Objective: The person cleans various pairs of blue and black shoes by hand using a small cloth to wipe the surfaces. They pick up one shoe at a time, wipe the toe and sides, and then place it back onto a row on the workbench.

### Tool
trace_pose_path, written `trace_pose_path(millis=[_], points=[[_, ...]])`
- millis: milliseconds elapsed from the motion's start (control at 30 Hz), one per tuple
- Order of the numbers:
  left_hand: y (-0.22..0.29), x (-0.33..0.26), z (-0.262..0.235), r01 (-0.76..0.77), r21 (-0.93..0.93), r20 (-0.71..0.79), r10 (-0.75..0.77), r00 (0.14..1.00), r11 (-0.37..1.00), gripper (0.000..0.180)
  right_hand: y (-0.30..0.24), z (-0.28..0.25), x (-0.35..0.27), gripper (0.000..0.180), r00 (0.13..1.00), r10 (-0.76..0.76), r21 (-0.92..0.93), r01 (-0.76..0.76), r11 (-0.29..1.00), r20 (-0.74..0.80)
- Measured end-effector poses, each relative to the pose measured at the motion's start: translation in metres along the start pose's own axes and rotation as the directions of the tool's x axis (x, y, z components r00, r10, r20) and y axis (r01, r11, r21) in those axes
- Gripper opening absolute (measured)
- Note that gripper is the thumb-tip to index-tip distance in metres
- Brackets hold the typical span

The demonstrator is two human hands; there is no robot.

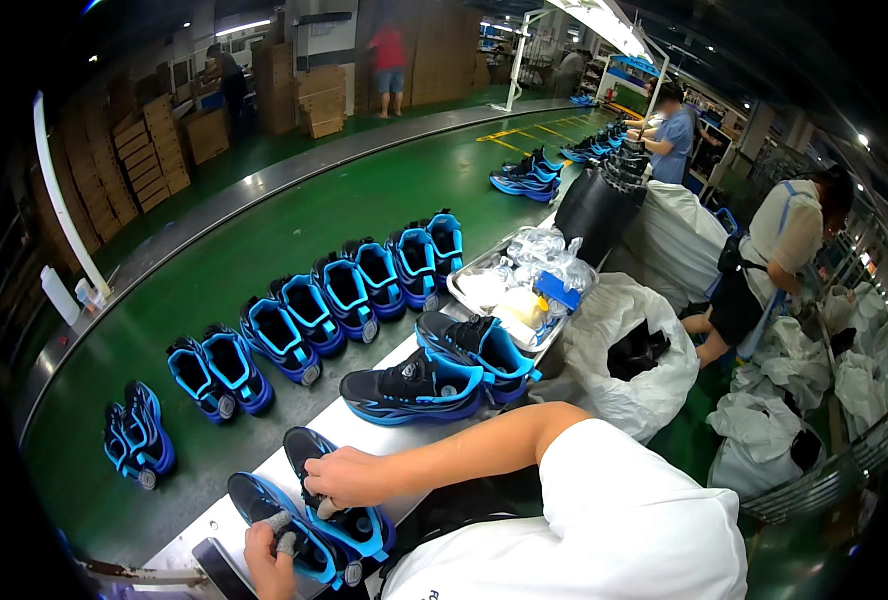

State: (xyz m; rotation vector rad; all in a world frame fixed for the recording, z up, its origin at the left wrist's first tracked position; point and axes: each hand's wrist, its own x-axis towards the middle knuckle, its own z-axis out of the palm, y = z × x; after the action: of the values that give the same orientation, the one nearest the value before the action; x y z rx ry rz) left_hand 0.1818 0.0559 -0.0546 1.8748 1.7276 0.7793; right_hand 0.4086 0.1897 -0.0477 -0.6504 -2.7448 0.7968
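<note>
Landmark: the green conveyor belt (294, 230), running from lower left up to the far right; everything below is placed against it.
Far-left pair: two blue and black sneakers (139, 437) stand on the belt at its near left end, side by side and touching.
Row on the belt: more blue sneakers (309, 312) stand in pairs along the belt's near edge, climbing to the right, pairs just beside one another.
Counter: a pale counter (364, 425) lies along the belt's near side, right against its edge.
Left hand (269, 560): over the counter's near end, closed around the toe end of the near sneaker (299, 545), a grey finger cover on one finger.
Right hand (344, 478): just right of the left hand, near the belt's edge, fingers curled narrow and gripping the collar of the second sneaker (349, 515), which lies touching the first.
Waiting pair: two dark sneakers with blue soles (434, 375) rest on the counter further along the belt's side, beside each other.
Tray: a metal tray (464, 295) sits on the counter past that pair, close to the belt, filled with crumpled clear bags.
White sacks: bulging white sacks (629, 370) stand on the side of the counter away from the belt, one open with dark items inside.
Far pairs: further blue sneakers (524, 180) sit on the belt's distant right stretch.
Other people: a person in white (779, 250) and a person in blue (676, 135) work beyond the sacks, off the belt's right side.
</note>
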Motion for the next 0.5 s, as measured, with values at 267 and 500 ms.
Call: trace_pose_path(millis=[267,500], points=[[0.088,-0.019,0.045,0.439,-0.604,0.161,-0.437,0.885,0.666,0.025,0.017,-0.005,0.004,0.031,0.979,-0.203,0.142,0.197,0.97,0.028],[0.071,0.009,0.074,0.546,-0.835,0.457,-0.466,0.758,0.067,0.036,0.018,-0.018,0.014,0.036,0.984,-0.131,0.051,0.126,0.991,0.12]])
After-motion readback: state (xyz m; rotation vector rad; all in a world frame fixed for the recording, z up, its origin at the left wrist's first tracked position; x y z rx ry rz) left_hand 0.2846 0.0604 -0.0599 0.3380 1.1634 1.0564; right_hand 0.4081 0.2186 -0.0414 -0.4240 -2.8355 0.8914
